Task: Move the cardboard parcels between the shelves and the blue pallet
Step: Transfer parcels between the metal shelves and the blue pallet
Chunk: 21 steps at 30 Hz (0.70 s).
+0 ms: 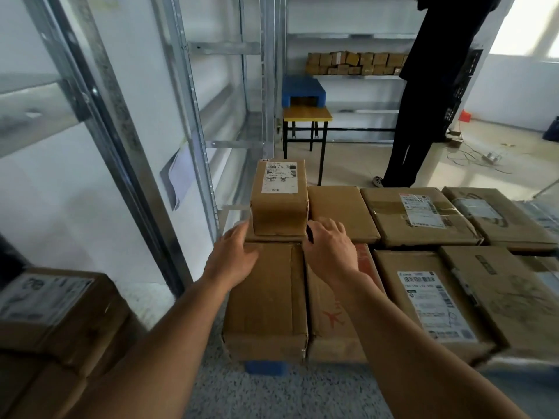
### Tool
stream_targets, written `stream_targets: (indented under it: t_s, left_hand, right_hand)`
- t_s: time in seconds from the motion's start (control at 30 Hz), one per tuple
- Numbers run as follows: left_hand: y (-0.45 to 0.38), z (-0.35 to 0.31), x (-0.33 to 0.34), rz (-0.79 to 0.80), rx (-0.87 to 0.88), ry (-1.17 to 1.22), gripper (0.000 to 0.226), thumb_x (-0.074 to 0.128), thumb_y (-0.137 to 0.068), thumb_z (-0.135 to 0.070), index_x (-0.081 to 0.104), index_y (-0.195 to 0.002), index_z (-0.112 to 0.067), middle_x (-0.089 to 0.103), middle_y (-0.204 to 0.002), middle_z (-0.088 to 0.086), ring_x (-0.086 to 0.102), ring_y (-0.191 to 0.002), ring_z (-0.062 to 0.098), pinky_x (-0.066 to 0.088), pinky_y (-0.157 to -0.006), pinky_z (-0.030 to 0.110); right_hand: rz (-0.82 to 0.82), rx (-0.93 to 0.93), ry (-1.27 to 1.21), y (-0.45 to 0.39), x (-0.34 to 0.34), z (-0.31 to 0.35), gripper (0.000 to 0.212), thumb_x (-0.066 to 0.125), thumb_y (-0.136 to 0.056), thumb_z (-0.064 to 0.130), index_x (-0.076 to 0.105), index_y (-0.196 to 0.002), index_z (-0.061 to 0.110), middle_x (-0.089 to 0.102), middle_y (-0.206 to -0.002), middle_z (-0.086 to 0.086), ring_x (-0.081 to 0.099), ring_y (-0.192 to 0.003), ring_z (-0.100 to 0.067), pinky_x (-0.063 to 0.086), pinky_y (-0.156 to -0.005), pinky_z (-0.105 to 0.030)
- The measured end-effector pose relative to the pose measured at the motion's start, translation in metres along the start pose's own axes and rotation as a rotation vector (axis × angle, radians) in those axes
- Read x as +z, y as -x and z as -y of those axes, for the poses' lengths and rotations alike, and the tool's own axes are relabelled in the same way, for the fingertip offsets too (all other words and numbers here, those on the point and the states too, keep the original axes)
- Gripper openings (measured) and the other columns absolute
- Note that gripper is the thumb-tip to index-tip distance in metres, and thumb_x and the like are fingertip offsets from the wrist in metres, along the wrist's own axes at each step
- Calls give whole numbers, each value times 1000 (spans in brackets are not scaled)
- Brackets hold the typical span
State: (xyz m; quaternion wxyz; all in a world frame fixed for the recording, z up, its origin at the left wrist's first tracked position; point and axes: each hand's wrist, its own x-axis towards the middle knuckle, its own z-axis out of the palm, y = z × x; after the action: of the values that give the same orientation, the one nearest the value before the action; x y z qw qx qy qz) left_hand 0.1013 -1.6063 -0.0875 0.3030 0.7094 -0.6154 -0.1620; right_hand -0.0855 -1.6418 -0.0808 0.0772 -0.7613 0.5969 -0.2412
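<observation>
Both arms reach out over the stacked parcels. The left hand [234, 257] and right hand [328, 247] flank a small box [279, 196] that sits on top of the others; each grip is open, fingers loosely spread and near its lower corners, holding nothing. The parcels lie packed side by side on the blue pallet [266, 367], beside the metal shelves [193, 116].
</observation>
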Motion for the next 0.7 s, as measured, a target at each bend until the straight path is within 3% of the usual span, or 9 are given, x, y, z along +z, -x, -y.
stream_targets:
  t_s: [0.17, 0.33, 0.43, 0.6, 0.7]
  left_hand:
    - [63, -6, -2, -102, -40, -84, 63, 50, -92, -46, 24, -146, -30, 27, -153, -1, 27, -139, 23, 32, -106, 42]
    - [146, 1, -2, -229, -160, -223, 65, 47, -92, -51, 24, -147, -26, 24, -155, 2, 22, -141, 25, 23, -112, 42]
    - [205, 5, -1, -254, -246, -241, 67, 44, -90, -55, 23, -147, -27, 22, -155, 4, 20, -142, 26, 22, -112, 43]
    - [294, 8, -9, -329, -352, -320, 65, 49, -87, -56, 33, -142, -23, 39, -146, 8, 35, -134, 25, 35, -106, 45]
    - [339, 5, -16, -363, -415, -436, 64, 45, -88, -60, 36, -140, -24, 37, -147, 7, 32, -137, 23, 29, -109, 47]
  right_hand:
    - [27, -154, -45, 52, -10, 17, 32, 39, -96, 33, 52, -122, 20, 50, -129, -1, 44, -117, -19, 37, -93, -34]
    - [105, -320, -40, 113, -13, 26, 42, 38, -96, 36, 46, -135, 23, 41, -144, -5, 37, -128, -23, 31, -104, -37]
    - [164, -419, -20, 150, -11, 32, 40, 38, -96, 39, 48, -133, 25, 38, -147, -6, 36, -129, -26, 32, -102, -37]
    - [208, -594, -90, 218, -7, 48, 40, 40, -95, 48, 52, -127, 26, 38, -146, -5, 36, -131, -27, 28, -107, -39]
    - [259, -680, -78, 248, -4, 59, 48, 32, -95, 58, 52, -129, 32, 34, -151, -3, 26, -139, -24, 18, -113, -40]
